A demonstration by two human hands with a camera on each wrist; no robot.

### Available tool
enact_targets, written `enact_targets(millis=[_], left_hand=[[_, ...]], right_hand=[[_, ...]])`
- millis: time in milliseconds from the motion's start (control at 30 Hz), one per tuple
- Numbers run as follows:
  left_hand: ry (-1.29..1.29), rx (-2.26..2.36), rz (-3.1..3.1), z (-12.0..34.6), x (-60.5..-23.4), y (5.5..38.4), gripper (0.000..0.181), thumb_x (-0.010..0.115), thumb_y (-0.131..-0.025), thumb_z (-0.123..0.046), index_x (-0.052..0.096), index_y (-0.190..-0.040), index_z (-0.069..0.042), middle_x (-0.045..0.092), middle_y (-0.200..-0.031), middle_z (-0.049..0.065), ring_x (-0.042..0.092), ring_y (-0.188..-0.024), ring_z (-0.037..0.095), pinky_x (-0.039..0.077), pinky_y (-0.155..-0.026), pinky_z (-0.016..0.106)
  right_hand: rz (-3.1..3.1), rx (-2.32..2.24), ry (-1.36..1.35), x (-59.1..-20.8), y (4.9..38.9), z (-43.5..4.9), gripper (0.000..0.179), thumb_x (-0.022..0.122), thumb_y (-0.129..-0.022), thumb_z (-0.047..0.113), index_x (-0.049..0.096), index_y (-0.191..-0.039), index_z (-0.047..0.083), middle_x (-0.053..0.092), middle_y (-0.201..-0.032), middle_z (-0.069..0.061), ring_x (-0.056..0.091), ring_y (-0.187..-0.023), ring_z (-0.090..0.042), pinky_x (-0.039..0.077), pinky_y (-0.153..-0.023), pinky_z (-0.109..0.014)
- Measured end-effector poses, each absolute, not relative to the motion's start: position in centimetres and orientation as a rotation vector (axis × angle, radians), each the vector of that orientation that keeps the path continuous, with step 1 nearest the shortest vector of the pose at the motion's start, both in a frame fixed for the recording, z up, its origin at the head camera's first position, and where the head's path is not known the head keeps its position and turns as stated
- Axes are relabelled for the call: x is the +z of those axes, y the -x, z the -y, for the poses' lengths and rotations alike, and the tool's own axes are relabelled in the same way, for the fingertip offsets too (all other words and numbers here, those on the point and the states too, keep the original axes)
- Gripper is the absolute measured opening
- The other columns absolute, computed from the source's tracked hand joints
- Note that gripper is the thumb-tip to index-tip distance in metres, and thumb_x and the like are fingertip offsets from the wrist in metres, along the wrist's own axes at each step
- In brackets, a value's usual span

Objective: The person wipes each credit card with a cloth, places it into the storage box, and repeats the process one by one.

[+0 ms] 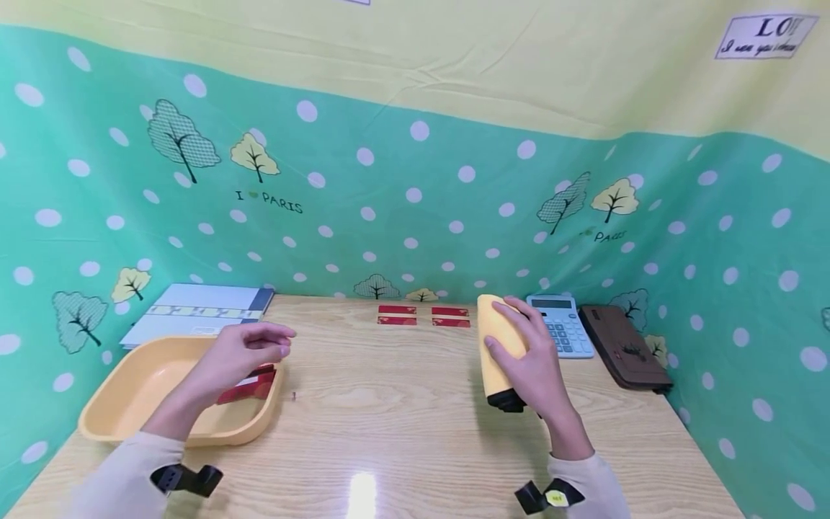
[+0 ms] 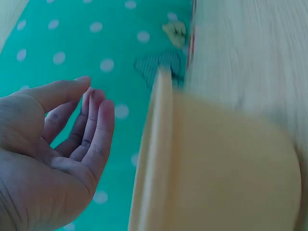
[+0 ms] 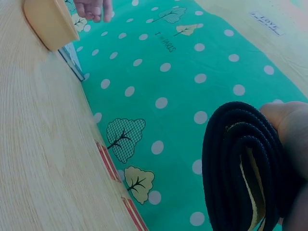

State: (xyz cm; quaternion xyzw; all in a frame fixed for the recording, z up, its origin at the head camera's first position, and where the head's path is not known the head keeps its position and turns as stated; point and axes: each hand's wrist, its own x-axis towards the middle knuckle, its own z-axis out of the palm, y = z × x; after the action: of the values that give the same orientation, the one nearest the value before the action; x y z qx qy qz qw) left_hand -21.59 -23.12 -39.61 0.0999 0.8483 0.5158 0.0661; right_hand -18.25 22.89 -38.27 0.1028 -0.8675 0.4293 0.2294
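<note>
1. Head view: the right grip (image 1: 534, 360) holds a yellow-and-black roll (image 1: 502, 328), thumb on the near side, fingers over the far side. The roll is towards the right of the worktop (image 1: 382, 425), just left of the calculator (image 1: 565, 339); whether its lower end touches the surface, I cannot tell.
2. The right wrist view shows the roll end-on: black layers wound together, with yellow showing between the inner turns. No tie is visible, so steady, even pressure is probably what matters most; too light and the turns may loosen, too hard and they may crease.
3. Hold it round the middle; gripping near one end would likely let the other end flare.
4. The left grip (image 1: 243, 355) is empty, its fingers loosely bent, over the right side of the orange tray (image 1: 139, 378), where red packets (image 1: 249, 389) lie. It could steady the roll's loose side, but it is well apart from it at present.
5. Mind the neighbours: the calculator, the brown case (image 1: 622, 346) beyond it, and the red cards (image 1: 450, 322) near the back edge. A low sideways sweep could nudge them, so a clear lift seems safer.
</note>
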Motion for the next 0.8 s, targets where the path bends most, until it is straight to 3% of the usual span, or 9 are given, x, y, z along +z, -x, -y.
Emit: enact_targets(millis=[100,233,400,800], left_hand=[[-0.357,1.549,-2.542,21.1,-39.3,22.0,0.035,0.075,-0.096,-0.021,0.069,-0.127,-0.005,0.074,-0.118,0.013,0.072,-0.1,0.006,0.062,-0.086,0.021],[-0.392,1.526,-2.53,18.7,-39.1,23.2,0.036,0.075,-0.095,-0.021,0.069,-0.128,-0.008,0.073,-0.119,0.011,0.07,-0.104,0.014,0.061,-0.086,0.019],[-0.413,1.53,-2.498,16.3,-39.5,25.6,0.04,0.075,-0.095,-0.019,0.067,-0.133,-0.006,0.072,-0.124,0.013,0.069,-0.108,0.02,0.061,-0.09,0.021],[-0.288,1.641,-2.367,11.9,-42.0,30.6,0.042,0.072,-0.097,-0.014,0.063,-0.137,-0.008,0.064,-0.138,0.019,0.064,-0.121,0.028,0.051,-0.114,0.053]], right_hand=[[2.395,1.19,-0.266,-38.3,18.3,-23.0,0.053,0.077,-0.094,0.015,0.062,-0.144,0.025,0.048,-0.154,-0.002,0.054,-0.111,-0.019,0.049,-0.078,-0.023],[2.398,1.188,-0.256,-38.3,18.4,-23.2,0.053,0.076,-0.094,0.015,0.062,-0.144,0.025,0.048,-0.155,-0.002,0.053,-0.109,-0.018,0.049,-0.077,-0.024],[2.395,1.188,-0.263,-38.3,18.5,-23.4,0.053,0.076,-0.094,0.015,0.062,-0.144,0.025,0.048,-0.155,-0.002,0.053,-0.108,-0.017,0.049,-0.077,-0.024],[2.397,1.201,-0.276,-38.3,18.5,-23.5,0.053,0.076,-0.094,0.015,0.062,-0.143,0.026,0.048,-0.154,-0.001,0.053,-0.108,-0.018,0.05,-0.077,-0.025]])
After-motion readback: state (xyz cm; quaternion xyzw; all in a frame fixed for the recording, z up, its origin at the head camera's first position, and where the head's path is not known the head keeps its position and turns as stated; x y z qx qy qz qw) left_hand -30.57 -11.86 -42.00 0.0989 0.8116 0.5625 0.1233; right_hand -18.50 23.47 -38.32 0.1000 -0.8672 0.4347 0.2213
